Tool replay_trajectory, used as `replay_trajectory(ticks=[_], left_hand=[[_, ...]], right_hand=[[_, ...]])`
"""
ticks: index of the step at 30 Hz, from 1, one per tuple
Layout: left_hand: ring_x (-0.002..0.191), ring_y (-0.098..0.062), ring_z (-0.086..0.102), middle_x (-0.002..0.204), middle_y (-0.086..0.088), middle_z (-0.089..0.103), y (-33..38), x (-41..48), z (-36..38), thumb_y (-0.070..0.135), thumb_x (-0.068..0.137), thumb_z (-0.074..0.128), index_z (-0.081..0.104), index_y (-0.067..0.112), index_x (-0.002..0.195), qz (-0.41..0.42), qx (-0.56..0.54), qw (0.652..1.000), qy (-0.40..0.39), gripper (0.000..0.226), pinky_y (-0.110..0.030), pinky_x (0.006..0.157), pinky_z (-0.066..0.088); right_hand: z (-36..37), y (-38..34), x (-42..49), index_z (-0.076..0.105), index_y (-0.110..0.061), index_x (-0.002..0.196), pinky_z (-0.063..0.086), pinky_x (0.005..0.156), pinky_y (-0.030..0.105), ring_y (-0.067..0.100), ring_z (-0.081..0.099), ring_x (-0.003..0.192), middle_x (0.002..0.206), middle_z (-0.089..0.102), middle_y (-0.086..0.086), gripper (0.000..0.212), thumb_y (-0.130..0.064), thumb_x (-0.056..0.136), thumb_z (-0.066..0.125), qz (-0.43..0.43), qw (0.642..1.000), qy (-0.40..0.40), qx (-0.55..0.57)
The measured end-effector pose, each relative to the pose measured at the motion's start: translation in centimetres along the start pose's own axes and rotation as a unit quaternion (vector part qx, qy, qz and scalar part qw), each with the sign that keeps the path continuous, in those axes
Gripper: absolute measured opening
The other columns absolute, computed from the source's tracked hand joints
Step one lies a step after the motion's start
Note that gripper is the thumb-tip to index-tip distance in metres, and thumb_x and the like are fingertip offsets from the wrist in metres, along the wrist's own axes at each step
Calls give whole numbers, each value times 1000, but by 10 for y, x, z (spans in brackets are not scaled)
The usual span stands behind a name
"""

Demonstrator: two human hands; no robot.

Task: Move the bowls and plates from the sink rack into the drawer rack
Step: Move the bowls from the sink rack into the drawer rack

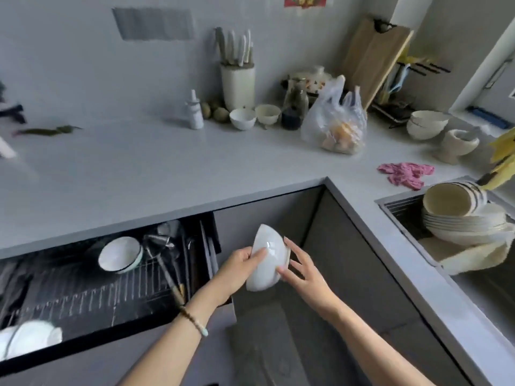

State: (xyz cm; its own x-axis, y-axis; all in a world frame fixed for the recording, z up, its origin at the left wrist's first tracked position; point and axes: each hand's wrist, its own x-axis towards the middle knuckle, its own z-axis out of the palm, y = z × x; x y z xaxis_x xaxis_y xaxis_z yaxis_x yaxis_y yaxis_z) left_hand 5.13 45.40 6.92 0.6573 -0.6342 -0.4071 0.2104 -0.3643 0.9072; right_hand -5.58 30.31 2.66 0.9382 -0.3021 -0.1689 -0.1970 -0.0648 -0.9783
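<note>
Two small bowls (242, 118), a knife block (238, 82), a plastic bag (334, 121) and a pink cloth (405, 174) sit on the grey counter (167, 168). At the right, cream bowls and plates (462, 221) are piled in the sink rack (404, 215). The open drawer rack (83, 288) holds a dark-rimmed bowl (119, 254). Between the two racks, the left hand (237, 270) grips a tilted white bowl (269, 257), while the right hand (303, 271) touches it with spread fingers. Blurred white plates (28, 338) are cut off at the lower left.

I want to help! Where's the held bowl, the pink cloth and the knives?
bowl (264, 271), head view, its white side.
pink cloth (404, 174), head view, its middle.
knives (245, 48), head view, a handle.
</note>
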Motion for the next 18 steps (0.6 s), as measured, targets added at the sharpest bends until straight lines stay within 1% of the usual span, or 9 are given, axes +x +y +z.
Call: replay_trajectory(ticks=[2, 4, 6, 8, 10, 12, 14, 15, 18], left_hand=[[88, -14, 63, 100, -4, 71, -17, -30, -44, 38, 94, 49, 64, 16, 104, -2, -23, 999, 36, 28, -19, 68, 48], [88, -14, 61, 99, -5, 69, -34, -58, -88, 33, 95, 48, 64, 18, 100, -4, -43, 996, 73, 23, -19, 70, 48], [93, -16, 59, 102, -5, 67, -52, -84, -133, 34, 96, 47, 62, 21, 98, -10, -53, 992, 116, 20, -23, 76, 47], [97, -16, 57, 104, -3, 64, -72, -108, -179, 38, 95, 46, 60, 26, 93, -19, -63, 987, 149, 18, -29, 86, 46], [95, -10, 56, 102, 6, 62, -94, -129, -227, 41, 95, 44, 57, 32, 94, -28, -76, 982, 172, 15, -28, 87, 46], [101, -8, 54, 102, 12, 57, -116, -147, -276, 43, 95, 42, 53, 29, 111, -47, -89, 977, 186, 24, -29, 91, 46], [117, -15, 50, 114, 8, 53, -137, -160, -327, 48, 94, 40, 46, 24, 129, -73, -88, 973, 198, 43, -38, 105, 40], [121, -17, 48, 119, 5, 52, -149, -166, -352, 49, 94, 40, 45, 21, 133, -83, -81, 972, 202, 48, -40, 107, 38], [113, -18, 56, 119, 4, 60, -180, -176, -419, 40, 95, 46, 54, 18, 127, -81, -66, 975, 198, 39, -38, 99, 47]], right_hand=[[51, -5, 12, 34, -41, 140, 48, 102, 32, 14, 55, 124, 143, 48, -10, 61, -26, 90, 66, 23, 998, -50, 35], [104, -13, 22, 31, -30, 144, 51, 98, 40, 23, 62, 116, 134, 56, -4, 63, -19, 91, 62, 49, 993, -92, 48], [158, -22, 30, 35, -29, 141, 51, 96, 45, 24, 64, 109, 125, 62, 1, 58, -19, 91, 63, 61, 989, -129, 39], [212, -28, 39, 41, -28, 138, 53, 92, 42, 19, 66, 101, 122, 63, 3, 55, -21, 90, 66, 65, 986, -149, 27], [268, -32, 48, 44, -29, 135, 54, 86, 36, 15, 67, 93, 120, 62, 2, 52, -22, 88, 67, 65, 984, -167, 13], [323, -35, 57, 47, -31, 132, 57, 87, 34, 15, 68, 96, 121, 61, 3, 51, -26, 87, 70, 65, 982, -178, 14], [377, -35, 66, 47, -30, 133, 56, 90, 40, 20, 67, 101, 121, 62, 3, 52, -27, 86, 71, 70, 981, -180, 12], [403, -35, 69, 47, -28, 133, 56, 90, 41, 24, 67, 100, 119, 62, 1, 51, -24, 88, 69, 75, 980, -182, 11], [467, -33, 83, 49, -29, 131, 57, 83, 33, 18, 67, 95, 117, 64, 0, 48, -19, 87, 68, 85, 979, -186, 16]])
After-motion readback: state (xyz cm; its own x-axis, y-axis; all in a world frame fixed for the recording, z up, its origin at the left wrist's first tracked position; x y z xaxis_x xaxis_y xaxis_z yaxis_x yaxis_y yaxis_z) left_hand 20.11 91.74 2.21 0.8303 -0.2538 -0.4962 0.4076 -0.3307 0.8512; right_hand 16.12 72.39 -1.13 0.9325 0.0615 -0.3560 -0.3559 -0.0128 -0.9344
